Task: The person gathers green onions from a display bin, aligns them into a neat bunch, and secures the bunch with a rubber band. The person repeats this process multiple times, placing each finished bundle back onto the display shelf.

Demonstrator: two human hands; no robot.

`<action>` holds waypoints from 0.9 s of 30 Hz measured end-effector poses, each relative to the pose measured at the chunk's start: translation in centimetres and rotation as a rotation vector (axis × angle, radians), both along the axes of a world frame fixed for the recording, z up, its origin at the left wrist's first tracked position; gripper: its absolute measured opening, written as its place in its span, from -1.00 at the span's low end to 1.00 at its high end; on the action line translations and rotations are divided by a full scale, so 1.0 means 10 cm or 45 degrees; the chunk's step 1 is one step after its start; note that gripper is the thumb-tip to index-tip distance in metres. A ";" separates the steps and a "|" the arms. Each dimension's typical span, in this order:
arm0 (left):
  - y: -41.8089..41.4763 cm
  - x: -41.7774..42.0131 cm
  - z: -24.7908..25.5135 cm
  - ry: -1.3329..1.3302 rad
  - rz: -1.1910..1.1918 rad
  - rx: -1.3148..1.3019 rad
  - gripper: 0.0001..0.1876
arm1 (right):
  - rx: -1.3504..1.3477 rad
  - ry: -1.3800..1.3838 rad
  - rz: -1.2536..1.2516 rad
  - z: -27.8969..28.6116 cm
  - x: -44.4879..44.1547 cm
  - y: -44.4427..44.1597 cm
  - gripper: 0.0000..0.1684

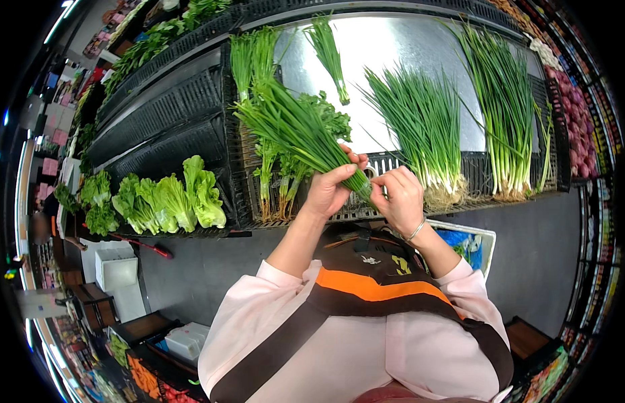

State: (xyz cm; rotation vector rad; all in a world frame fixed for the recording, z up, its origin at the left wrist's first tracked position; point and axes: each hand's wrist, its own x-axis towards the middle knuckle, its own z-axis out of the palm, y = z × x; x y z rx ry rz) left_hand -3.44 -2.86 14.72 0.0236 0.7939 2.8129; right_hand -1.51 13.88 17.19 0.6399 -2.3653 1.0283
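Note:
My left hand (331, 185) is wrapped around a bunch of green chives (292, 126), whose tips point up and left. At the bunch's lower end, where a clear wrapping shines, my right hand (400, 194) pinches with thumb and fingers; its exact hold is partly hidden. A pale ring-shaped thing (371, 171) shows in part between my hands. Beyond the held bunch lies a smaller bunch of chives (330, 58) on the metal display surface (362, 40). Spring onions with roots (423, 126) lie to the right of my right hand. Below the held bunch are bundles of Chinese celery (287, 186).
Longer spring onions (509, 121) lie further right, before red onions (574, 121). Lettuce (176, 201) lines the left front beside black crate-like racks (161, 111). Under the display's front edge stands a white foam box (488, 247). Another person's arm (75, 244) shows far left.

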 end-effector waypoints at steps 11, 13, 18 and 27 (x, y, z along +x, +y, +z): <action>-0.09 -0.07 0.03 -0.130 -0.004 0.718 -0.66 | -0.598 -1.619 0.713 -0.57 0.12 0.06 -0.80; -0.13 -0.12 -0.07 -0.091 0.086 0.403 -0.67 | -0.830 -1.849 0.954 -0.40 0.43 -0.08 -0.78; -0.30 0.02 -0.13 -0.053 -0.087 0.179 -0.68 | -1.676 -1.482 0.867 0.04 0.02 0.25 -0.78; -0.12 -0.22 -0.05 -0.244 0.181 -0.514 -0.68 | -0.894 -1.843 0.935 -0.05 0.57 0.55 -0.86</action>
